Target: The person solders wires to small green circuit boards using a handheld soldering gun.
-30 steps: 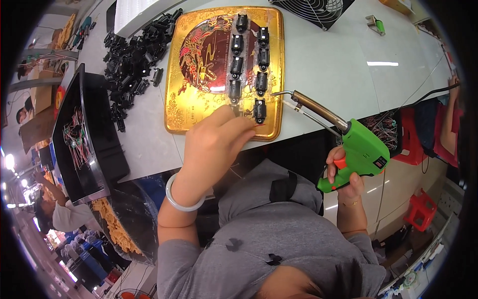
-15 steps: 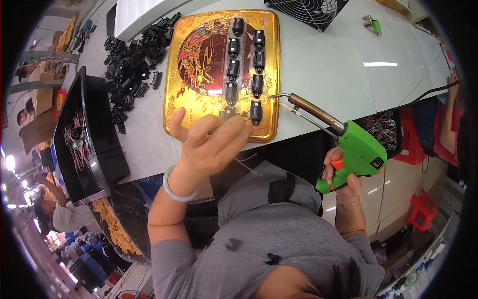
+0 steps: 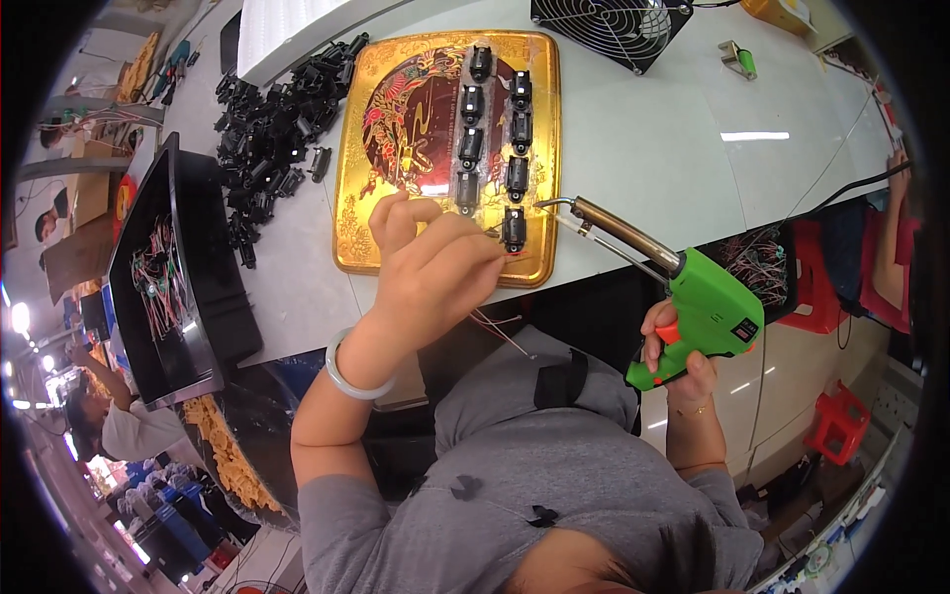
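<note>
Wires (image 3: pixel 498 325) apparently hang from the left hand (image 3: pixel 426 262), its fingers newly narrowed near the lowest right-column black module (image 3: pixel 514 229) on the gold tin (image 3: pixel 358 233), so work seems centred there; right hand (image 3: pixel 683 364) grips the soldering gun (image 3: pixel 711 303), tip over the tin's right edge

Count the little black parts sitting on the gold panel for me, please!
8 black parts show: four in the left column, four in the right column, on the gold panel. The left hand may hide more.

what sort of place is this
Probably an electronics assembly workshop: the right hand holds a green soldering gun, a heap of black parts lies on the table, and a black bin holds wires.
</note>
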Motion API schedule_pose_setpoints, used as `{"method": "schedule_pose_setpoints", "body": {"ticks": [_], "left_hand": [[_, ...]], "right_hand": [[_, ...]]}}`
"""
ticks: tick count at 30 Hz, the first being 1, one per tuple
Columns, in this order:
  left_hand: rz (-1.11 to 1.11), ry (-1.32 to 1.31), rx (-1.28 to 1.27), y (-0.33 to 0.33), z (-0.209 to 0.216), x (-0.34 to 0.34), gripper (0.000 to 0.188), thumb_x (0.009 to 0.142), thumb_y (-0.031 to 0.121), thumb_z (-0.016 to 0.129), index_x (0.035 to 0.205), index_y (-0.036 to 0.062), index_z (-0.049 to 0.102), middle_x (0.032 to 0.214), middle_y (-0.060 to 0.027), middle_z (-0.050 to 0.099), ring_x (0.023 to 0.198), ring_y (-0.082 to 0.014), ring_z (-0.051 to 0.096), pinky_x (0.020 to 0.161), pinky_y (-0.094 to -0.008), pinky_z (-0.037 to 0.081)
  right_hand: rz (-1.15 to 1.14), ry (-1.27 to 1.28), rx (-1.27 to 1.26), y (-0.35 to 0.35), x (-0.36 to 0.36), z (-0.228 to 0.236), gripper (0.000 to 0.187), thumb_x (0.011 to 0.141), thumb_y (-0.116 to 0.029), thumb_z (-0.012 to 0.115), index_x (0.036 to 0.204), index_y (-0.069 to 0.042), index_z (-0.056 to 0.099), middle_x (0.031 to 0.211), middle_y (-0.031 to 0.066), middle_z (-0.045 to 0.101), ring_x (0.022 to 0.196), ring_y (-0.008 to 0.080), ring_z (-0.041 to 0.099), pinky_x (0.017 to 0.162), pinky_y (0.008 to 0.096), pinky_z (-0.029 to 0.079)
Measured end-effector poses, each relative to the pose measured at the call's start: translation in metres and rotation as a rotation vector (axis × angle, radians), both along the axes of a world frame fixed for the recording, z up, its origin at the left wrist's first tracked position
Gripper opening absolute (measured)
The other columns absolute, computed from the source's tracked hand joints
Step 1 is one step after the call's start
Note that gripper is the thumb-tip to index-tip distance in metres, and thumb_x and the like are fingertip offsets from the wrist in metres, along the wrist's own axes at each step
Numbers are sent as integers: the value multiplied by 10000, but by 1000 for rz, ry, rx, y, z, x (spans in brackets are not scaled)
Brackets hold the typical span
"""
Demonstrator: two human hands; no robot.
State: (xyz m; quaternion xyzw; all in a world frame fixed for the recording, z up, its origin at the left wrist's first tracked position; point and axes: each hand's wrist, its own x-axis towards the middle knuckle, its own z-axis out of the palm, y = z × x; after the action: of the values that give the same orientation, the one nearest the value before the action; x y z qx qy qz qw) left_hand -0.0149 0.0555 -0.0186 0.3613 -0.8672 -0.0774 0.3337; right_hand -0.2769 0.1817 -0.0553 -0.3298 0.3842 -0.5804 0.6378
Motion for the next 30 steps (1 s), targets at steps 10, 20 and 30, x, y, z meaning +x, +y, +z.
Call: {"method": "schedule_pose_setpoints", "body": {"ticks": [10,20,30], "left_hand": [[22,26,-47,2,-8,-3,232,564,42,667,737,114,530,850,4,542,892,-206,479,953,-430,268],[71,-98,-155,3,-6,-6,163,591,90,649,688,136,526,864,56,550,883,-154,480,976,-417,221],[-38,-193,-159,-6,0,-3,136,635,121,644,664,127,511,893,42,590,915,-151,499,975,-424,231]], "right_hand": [[13,56,11,-1,-2,3,597,704,-474,628,924,66,498,810,181,502,575,140,501,447,216,435],[3,46,-9,-9,-3,2,557,706,-467,614,881,48,493,752,160,498,523,136,482,415,212,430],[28,10,-27,-11,-8,2,551,730,-439,596,916,61,460,806,174,472,561,136,481,428,215,442]]}}
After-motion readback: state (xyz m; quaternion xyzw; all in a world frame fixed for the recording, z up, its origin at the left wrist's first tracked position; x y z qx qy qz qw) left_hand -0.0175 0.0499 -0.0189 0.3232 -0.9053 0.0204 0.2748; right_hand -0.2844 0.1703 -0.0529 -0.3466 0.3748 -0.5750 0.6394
